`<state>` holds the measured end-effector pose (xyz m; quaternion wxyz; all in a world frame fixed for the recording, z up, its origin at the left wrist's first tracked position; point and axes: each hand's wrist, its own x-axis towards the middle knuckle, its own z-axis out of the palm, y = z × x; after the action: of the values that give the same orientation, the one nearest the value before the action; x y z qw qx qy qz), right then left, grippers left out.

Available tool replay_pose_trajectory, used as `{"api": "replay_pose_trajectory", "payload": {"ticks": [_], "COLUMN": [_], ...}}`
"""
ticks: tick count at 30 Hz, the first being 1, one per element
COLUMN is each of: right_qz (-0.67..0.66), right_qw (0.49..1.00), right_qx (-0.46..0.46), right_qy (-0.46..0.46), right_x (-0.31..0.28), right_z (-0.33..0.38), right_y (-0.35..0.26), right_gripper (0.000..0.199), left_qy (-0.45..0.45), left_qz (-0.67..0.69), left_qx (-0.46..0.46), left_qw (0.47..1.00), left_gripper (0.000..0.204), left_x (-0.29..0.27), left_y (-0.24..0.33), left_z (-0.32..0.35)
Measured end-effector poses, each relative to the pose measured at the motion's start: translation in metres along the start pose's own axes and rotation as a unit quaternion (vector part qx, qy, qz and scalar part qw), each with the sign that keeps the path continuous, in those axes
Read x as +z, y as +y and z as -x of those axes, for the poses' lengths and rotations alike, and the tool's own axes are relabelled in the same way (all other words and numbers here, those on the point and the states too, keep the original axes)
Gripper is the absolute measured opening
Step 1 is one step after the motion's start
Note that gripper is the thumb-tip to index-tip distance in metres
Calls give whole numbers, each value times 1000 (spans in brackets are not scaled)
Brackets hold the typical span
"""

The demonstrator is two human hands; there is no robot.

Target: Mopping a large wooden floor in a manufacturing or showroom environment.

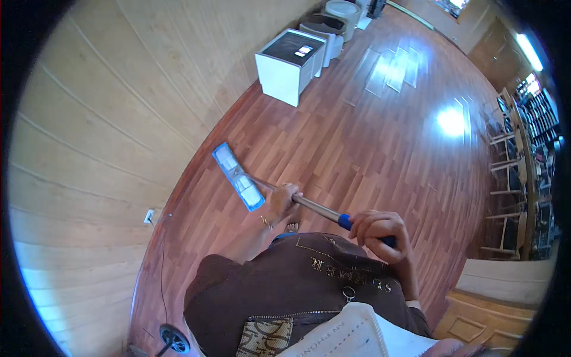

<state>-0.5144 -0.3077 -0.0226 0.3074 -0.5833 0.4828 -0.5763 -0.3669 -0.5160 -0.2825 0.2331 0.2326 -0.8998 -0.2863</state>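
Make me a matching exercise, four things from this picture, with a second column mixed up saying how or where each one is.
Column one:
1. mop head
2. left hand
3. right hand
4. white cabinet

Column two:
A. curled around the end of the pole with the blue collar
B. dark on top, standing near the wall
C. long, flat and edged in blue
D. gripping the pole nearer its other end

Right pairs: 1-C, 2-D, 3-A, 4-B.

Flat mop [312, 206] with blue-edged head [238, 178] on wooden floor [333, 149] near the wall [119, 119], metal pole [321, 209] aslant
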Motion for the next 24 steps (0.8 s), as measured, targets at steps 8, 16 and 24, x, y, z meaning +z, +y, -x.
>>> {"api": "replay_pose_trajectory", "payload": {"ticks": [8, 16, 24], "right_qz": [68, 179, 229], "right_qw": [995, 980, 965], "right_qx": [58, 39, -124], "right_qy": [45, 77, -26], "right_x": [17, 14, 28], "right_z": [10, -2, -42], "right_y": [39, -4, -73], "right_gripper": [8, 10, 34], "left_qy": [-91, -118, -156], "left_qz": [13, 113, 202], "left_qx": [70, 175, 174], "left_qw": [993, 971, 951], "left_gripper": [30, 30, 30], "left_x": [49, 69, 50], "left_y": [-54, -20, 64], "left_z": [-83, -112, -97]}}
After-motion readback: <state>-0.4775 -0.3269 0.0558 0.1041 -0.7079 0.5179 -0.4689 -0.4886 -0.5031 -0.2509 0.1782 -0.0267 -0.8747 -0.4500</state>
